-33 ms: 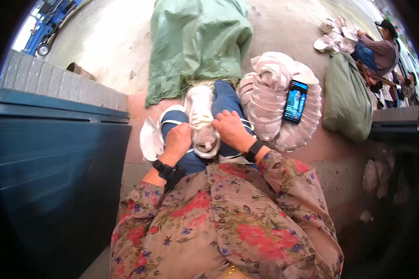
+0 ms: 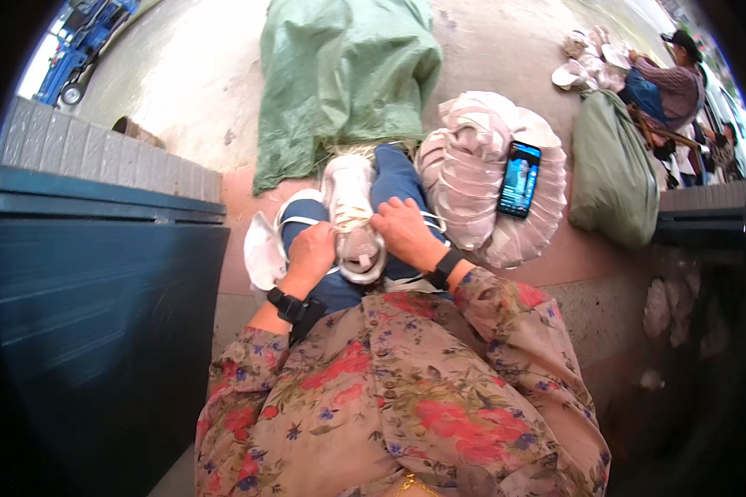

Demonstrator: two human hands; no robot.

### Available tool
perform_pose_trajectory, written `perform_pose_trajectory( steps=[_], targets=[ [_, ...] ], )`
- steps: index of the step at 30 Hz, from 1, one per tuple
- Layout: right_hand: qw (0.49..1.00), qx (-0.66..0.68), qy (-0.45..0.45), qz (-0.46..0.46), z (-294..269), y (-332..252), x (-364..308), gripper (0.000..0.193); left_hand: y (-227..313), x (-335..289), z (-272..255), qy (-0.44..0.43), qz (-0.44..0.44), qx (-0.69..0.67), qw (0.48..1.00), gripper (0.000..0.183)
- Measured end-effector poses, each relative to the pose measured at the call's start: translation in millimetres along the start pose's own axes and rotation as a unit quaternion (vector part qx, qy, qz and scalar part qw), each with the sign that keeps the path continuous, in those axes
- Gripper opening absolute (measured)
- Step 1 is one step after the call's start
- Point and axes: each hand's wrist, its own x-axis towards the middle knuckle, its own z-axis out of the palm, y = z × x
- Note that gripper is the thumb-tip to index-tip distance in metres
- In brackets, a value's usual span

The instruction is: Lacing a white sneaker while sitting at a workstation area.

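A pale pink and white sneaker (image 2: 350, 186) lies between my thighs, its toe away from me and its opening towards my body. Cream shoelace (image 2: 354, 217) crosses its upper. My left hand (image 2: 311, 251) is closed at the left side of the laces, with a lace end pinched in its fingers. On the other side, my right hand (image 2: 402, 232) also pinches the shoelace. The fingertips are partly hidden behind the knuckles. Another white shoe (image 2: 264, 253) is beside my left leg, and loose lace loops over my jeans.
A green woven sack (image 2: 348, 74) lies ahead of my legs. To my right is a stacked bundle of pale shoe pieces (image 2: 460, 178) with a lit phone (image 2: 520, 178) on it. Beyond stand a full olive sack (image 2: 615, 174) and a seated person (image 2: 671, 87). A blue panel (image 2: 99, 323) borders my left.
The whole view has shifted slightly, so everything sits a little further left. Both hands keep their hold on the shoelace, with hardly any movement against the sneaker.
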Motion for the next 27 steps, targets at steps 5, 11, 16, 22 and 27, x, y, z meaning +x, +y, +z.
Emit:
perform_pose_trajectory(
  steps=[5,11,16,22,27],
  targets=[
    [0.998,-0.022,0.027,0.049,-4.1,-7.3,-1.8,0.004,15.4,3.0,-8.5,-0.002,-0.027,0.038,0.999,0.018],
    [0.996,-0.067,-0.001,0.065,-9.2,-22.7,-8.2,0.007,28.2,-11.7,-2.9,0.072,0.036,0.153,0.985,0.018],
    [0.993,-0.07,-0.036,0.089,-2.6,-25.0,-9.7,0.009,32.7,-22.2,1.1,0.075,0.062,0.203,0.974,0.017],
    [0.99,0.06,-0.002,0.127,4.0,-10.6,-15.6,0.01,20.3,-21.4,8.8,0.071,0.027,0.134,0.988,0.015],
    [0.987,0.114,0.025,0.111,4.8,-3.9,-18.6,0.011,35.0,-15.3,-10.2,0.115,0.088,0.133,0.98,0.016]
  ],
)
